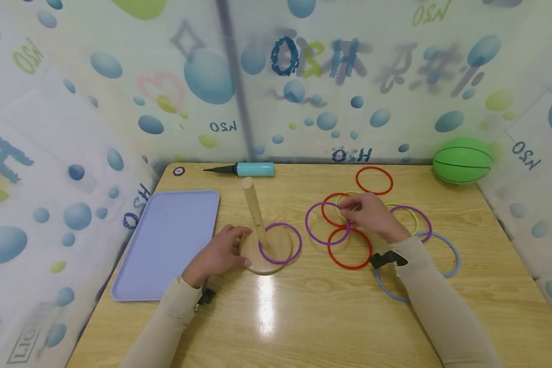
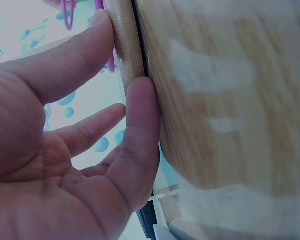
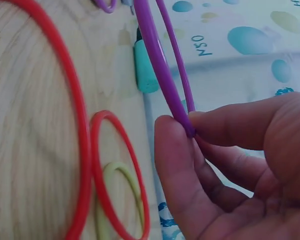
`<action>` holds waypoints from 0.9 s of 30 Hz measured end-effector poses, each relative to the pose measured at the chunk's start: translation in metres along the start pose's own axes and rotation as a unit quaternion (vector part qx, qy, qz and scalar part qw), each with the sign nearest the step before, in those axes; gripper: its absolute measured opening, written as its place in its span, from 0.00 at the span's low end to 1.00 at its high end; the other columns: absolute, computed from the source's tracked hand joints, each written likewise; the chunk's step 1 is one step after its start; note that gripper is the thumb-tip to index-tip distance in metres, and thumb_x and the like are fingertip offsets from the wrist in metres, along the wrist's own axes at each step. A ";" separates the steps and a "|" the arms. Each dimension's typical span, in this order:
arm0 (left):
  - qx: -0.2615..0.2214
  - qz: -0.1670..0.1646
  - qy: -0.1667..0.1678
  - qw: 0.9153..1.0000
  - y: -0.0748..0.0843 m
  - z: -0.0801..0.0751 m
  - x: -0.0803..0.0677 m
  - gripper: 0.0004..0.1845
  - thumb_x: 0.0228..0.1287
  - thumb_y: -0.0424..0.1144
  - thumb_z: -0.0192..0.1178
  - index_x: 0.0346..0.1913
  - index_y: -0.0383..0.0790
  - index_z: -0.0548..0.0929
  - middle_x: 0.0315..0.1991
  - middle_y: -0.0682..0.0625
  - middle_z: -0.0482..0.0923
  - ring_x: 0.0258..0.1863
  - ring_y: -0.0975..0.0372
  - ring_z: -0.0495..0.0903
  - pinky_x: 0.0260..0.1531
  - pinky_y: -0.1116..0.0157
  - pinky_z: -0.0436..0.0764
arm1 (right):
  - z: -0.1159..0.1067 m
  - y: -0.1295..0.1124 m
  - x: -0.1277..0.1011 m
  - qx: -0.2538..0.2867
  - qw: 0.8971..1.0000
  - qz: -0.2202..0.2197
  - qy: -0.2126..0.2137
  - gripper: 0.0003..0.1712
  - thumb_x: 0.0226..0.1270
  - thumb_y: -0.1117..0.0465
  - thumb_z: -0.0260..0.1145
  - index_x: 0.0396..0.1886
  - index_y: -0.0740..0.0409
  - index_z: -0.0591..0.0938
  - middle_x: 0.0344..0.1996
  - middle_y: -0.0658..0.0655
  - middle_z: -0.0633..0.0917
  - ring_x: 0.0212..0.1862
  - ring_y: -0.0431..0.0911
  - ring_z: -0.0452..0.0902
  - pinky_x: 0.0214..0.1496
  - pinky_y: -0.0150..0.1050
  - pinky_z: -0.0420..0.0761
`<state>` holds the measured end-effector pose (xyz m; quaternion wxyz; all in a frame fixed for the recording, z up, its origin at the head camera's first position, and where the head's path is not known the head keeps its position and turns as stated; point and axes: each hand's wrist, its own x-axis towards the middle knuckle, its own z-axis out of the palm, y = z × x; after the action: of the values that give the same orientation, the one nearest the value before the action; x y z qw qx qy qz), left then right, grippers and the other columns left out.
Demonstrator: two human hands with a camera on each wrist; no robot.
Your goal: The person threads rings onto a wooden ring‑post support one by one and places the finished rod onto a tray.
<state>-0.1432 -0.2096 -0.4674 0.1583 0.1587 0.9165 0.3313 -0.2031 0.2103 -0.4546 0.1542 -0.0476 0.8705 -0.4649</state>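
A wooden ring-toss stand with an upright post (image 1: 255,210) and a round base (image 1: 253,263) stands near the table's middle. My left hand (image 1: 218,253) holds the base's left edge; in the left wrist view, its thumb (image 2: 85,50) and a finger touch the rim. One purple ring (image 1: 300,240) lies on the base, seemingly around the post's foot, overhanging to the right. My right hand (image 1: 374,217) pinches another purple ring (image 3: 162,70) between thumb and fingers, raised above the table. Red rings (image 1: 371,249) and a yellow-green ring (image 3: 106,200) lie below and beside it.
Further right lie a purple ring (image 1: 430,225) and blue rings (image 1: 458,260). A red ring (image 1: 392,181) and a green ball (image 1: 462,160) sit toward the back. On the left are a lavender tray (image 1: 170,240), a light-blue hand pump (image 1: 255,169) and a small dark disc (image 1: 179,171).
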 end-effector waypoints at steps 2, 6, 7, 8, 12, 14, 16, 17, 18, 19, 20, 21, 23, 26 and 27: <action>-0.003 -0.003 -0.001 1.000 0.000 0.000 0.000 0.42 0.57 0.38 0.81 0.73 0.36 0.74 0.60 0.35 0.73 0.56 0.45 0.82 0.55 0.49 0.83 | -0.002 -0.006 -0.003 0.007 1.000 0.000 -0.003 0.16 0.77 0.61 0.67 0.60 0.62 0.85 0.50 0.65 0.86 0.40 0.50 0.86 0.44 0.42 0.91; -0.004 -0.008 -0.002 1.000 0.001 0.000 0.000 0.42 0.57 0.38 0.81 0.74 0.37 0.74 0.60 0.36 0.73 0.56 0.45 0.82 0.56 0.48 0.83 | -0.008 -0.018 -0.009 0.022 1.000 -0.014 -0.008 0.18 0.77 0.61 0.68 0.61 0.66 0.84 0.51 0.70 0.86 0.39 0.50 0.86 0.43 0.42 0.91; -0.004 -0.009 -0.002 1.000 0.001 0.000 0.000 0.42 0.57 0.38 0.81 0.74 0.37 0.74 0.61 0.36 0.73 0.57 0.45 0.82 0.56 0.48 0.83 | -0.009 -0.021 -0.011 0.025 0.999 -0.019 -0.007 0.18 0.77 0.61 0.68 0.61 0.66 0.84 0.51 0.71 0.85 0.38 0.50 0.87 0.42 0.42 0.91; -0.003 -0.007 -0.002 1.000 0.001 0.000 -0.001 0.42 0.57 0.38 0.81 0.74 0.36 0.74 0.61 0.35 0.73 0.56 0.44 0.82 0.56 0.48 0.83 | -0.010 -0.023 -0.012 0.027 0.999 -0.025 -0.007 0.18 0.77 0.61 0.68 0.60 0.67 0.84 0.51 0.72 0.85 0.38 0.50 0.87 0.42 0.42 0.91; 0.002 -0.008 -0.001 1.000 0.001 0.000 -0.001 0.42 0.57 0.38 0.81 0.74 0.37 0.74 0.61 0.35 0.73 0.56 0.44 0.82 0.56 0.48 0.83 | -0.014 -0.034 -0.020 0.042 0.998 -0.040 -0.008 0.17 0.77 0.60 0.69 0.58 0.65 0.84 0.49 0.72 0.86 0.39 0.49 0.88 0.44 0.46 0.92; 0.003 -0.008 0.000 1.000 0.001 0.000 -0.001 0.42 0.57 0.39 0.81 0.73 0.37 0.74 0.60 0.35 0.73 0.56 0.44 0.82 0.56 0.48 0.83 | -0.017 -0.039 -0.024 0.051 0.998 -0.044 -0.009 0.16 0.77 0.59 0.69 0.58 0.63 0.85 0.47 0.69 0.87 0.40 0.49 0.88 0.45 0.49 0.92; 0.000 -0.009 -0.001 1.000 0.001 0.001 -0.001 0.42 0.57 0.39 0.81 0.73 0.36 0.74 0.60 0.36 0.74 0.56 0.45 0.82 0.56 0.48 0.83 | -0.019 -0.044 -0.028 0.066 0.997 -0.046 -0.008 0.16 0.77 0.59 0.69 0.58 0.61 0.85 0.45 0.65 0.88 0.40 0.49 0.87 0.45 0.49 0.92; -0.002 -0.009 -0.001 1.000 0.001 0.001 -0.001 0.42 0.57 0.39 0.81 0.73 0.36 0.74 0.59 0.36 0.73 0.56 0.45 0.82 0.56 0.48 0.83 | -0.020 -0.047 -0.030 0.075 0.996 -0.048 -0.007 0.16 0.77 0.59 0.69 0.58 0.62 0.85 0.44 0.63 0.88 0.40 0.48 0.88 0.45 0.49 0.92; -0.001 -0.008 -0.001 1.000 0.001 0.001 -0.001 0.41 0.57 0.39 0.81 0.73 0.36 0.74 0.59 0.35 0.74 0.56 0.45 0.82 0.56 0.48 0.84 | -0.021 -0.050 -0.032 0.082 0.995 -0.052 -0.004 0.16 0.77 0.59 0.69 0.58 0.61 0.85 0.43 0.60 0.89 0.40 0.47 0.88 0.44 0.47 0.92; -0.003 -0.010 -0.002 1.000 0.001 0.001 -0.001 0.41 0.57 0.38 0.81 0.73 0.36 0.74 0.59 0.36 0.74 0.56 0.45 0.82 0.56 0.48 0.84 | -0.021 -0.052 -0.034 0.091 0.994 -0.056 -0.003 0.16 0.77 0.59 0.70 0.58 0.62 0.85 0.42 0.58 0.89 0.40 0.47 0.88 0.43 0.46 0.92; -0.003 -0.012 -0.002 1.000 0.001 0.001 -0.001 0.41 0.57 0.38 0.81 0.73 0.36 0.75 0.59 0.36 0.74 0.56 0.45 0.82 0.56 0.48 0.84 | -0.022 -0.055 -0.036 0.101 0.993 -0.062 -0.001 0.16 0.76 0.60 0.70 0.57 0.63 0.85 0.41 0.56 0.89 0.39 0.46 0.88 0.42 0.45 0.92; -0.003 -0.013 -0.002 1.000 0.001 0.001 -0.001 0.41 0.57 0.38 0.81 0.73 0.36 0.75 0.59 0.36 0.74 0.56 0.45 0.82 0.56 0.48 0.84 | -0.022 -0.057 -0.037 0.111 0.992 -0.068 0.001 0.16 0.76 0.60 0.70 0.57 0.64 0.85 0.41 0.55 0.89 0.39 0.45 0.88 0.41 0.44 0.92; 0.005 -0.013 -0.002 1.000 0.002 0.001 -0.001 0.41 0.58 0.38 0.81 0.73 0.37 0.75 0.59 0.36 0.74 0.56 0.45 0.83 0.56 0.49 0.84 | -0.023 -0.062 -0.041 0.125 0.988 -0.085 0.006 0.16 0.76 0.61 0.70 0.57 0.65 0.84 0.40 0.52 0.90 0.39 0.45 0.88 0.41 0.44 0.92; 0.011 -0.016 0.000 1.000 0.002 0.001 -0.001 0.41 0.58 0.38 0.81 0.73 0.37 0.75 0.59 0.37 0.74 0.56 0.46 0.83 0.56 0.49 0.84 | -0.023 -0.072 -0.047 0.143 0.984 -0.108 0.013 0.16 0.75 0.60 0.71 0.56 0.65 0.85 0.40 0.49 0.90 0.40 0.45 0.89 0.40 0.43 0.92; 0.013 -0.016 0.001 1.000 0.002 0.000 -0.001 0.41 0.58 0.38 0.81 0.74 0.37 0.74 0.59 0.37 0.74 0.56 0.46 0.83 0.56 0.49 0.84 | -0.023 -0.075 -0.049 0.150 0.982 -0.115 0.015 0.16 0.75 0.60 0.71 0.56 0.64 0.85 0.40 0.49 0.90 0.40 0.45 0.89 0.40 0.43 0.92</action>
<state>-0.1420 -0.2081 -0.4658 0.1608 0.1454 0.9235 0.3166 -0.1687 0.1974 -0.3699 0.0919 -0.1169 0.7820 -0.6053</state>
